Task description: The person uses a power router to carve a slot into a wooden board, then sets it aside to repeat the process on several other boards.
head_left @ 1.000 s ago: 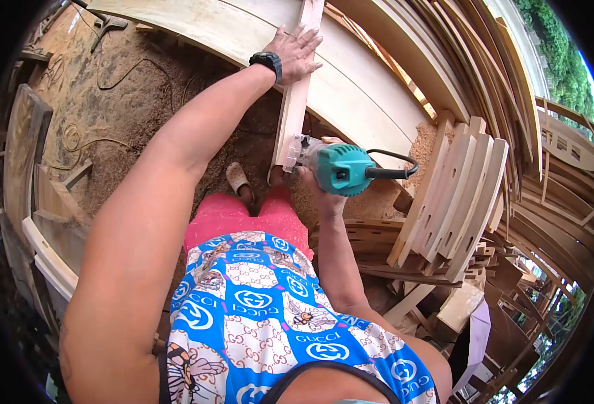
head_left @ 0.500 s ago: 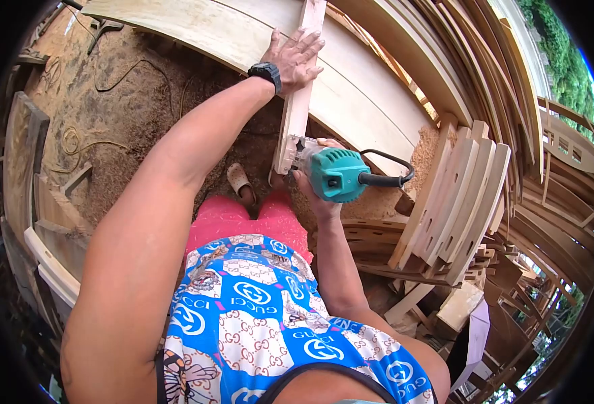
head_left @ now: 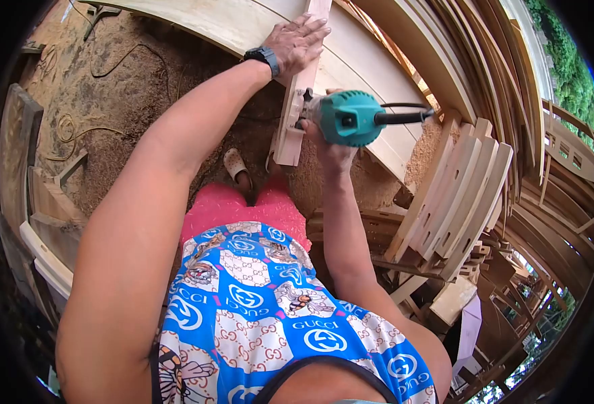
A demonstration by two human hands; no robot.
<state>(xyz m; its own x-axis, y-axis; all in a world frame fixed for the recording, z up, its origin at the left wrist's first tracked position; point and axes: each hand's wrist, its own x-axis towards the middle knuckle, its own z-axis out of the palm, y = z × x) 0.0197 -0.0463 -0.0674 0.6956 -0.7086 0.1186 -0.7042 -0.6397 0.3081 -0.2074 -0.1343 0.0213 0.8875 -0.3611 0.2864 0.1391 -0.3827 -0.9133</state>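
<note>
My left hand (head_left: 295,44), with a dark watch on the wrist, lies flat on a narrow wooden piece (head_left: 287,149), its fingers stretched out. My right hand (head_left: 334,152) is wrapped round a teal trim router (head_left: 352,118). The router is tipped on its side, its clear base against the right edge of the narrow piece, short of the near end. A black cord leaves the router's back to the right. Its bit is hidden from me. Under the narrow piece are wide pale boards (head_left: 367,84), and its near end juts out past them toward me.
Curved slotted slats (head_left: 455,195) stand stacked at the right, with sawdust (head_left: 423,158) beside them. Long curved planks (head_left: 472,67) lean at the upper right. A yellowish cord (head_left: 71,131) lies on the dusty ground at left, near wooden panels (head_left: 19,155).
The router in my right hand has moved away from me along the narrow piece, from its near end toward my left hand. My left hand stays on the wood.
</note>
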